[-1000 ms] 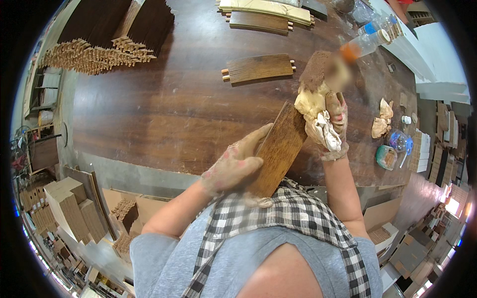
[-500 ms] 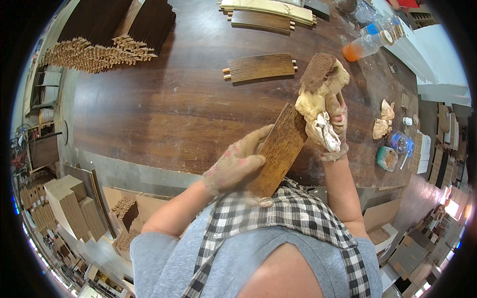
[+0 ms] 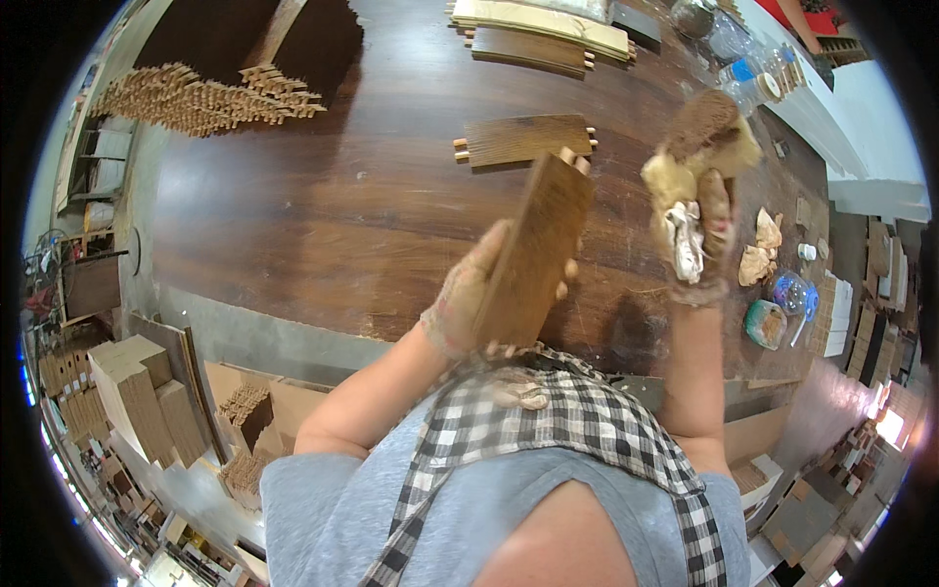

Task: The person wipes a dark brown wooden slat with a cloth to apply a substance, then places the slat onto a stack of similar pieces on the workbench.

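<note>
My gloved left hand [image 3: 468, 293] grips a brown wooden board [image 3: 536, 249] that has pale dowel pegs at its far end. The board is held tilted in front of my apron, with fingertips showing along its right edge. Off to the right, my gloved right hand [image 3: 719, 230] is closed around a wad of yellowish foam with a brown, stained end, which I call a sponge [image 3: 706, 142]. A crumpled white cloth [image 3: 685, 245] is bunched in the same hand. The sponge is blurred by motion and stands apart from the board.
Another dowelled board [image 3: 523, 140] lies flat on the brown table [image 3: 293, 235]. Beyond it are more boards [image 3: 533, 47]. Stacked dark boards [image 3: 205, 98] fill the far left. Bottles [image 3: 751, 90], crumpled paper [image 3: 761, 249] and a cut plastic container [image 3: 765, 323] stand at right.
My right hand has moved the sponge away from the board, to the right. My left hand has raised and turned the board, bringing its pegged end and the fingers behind it into view.
</note>
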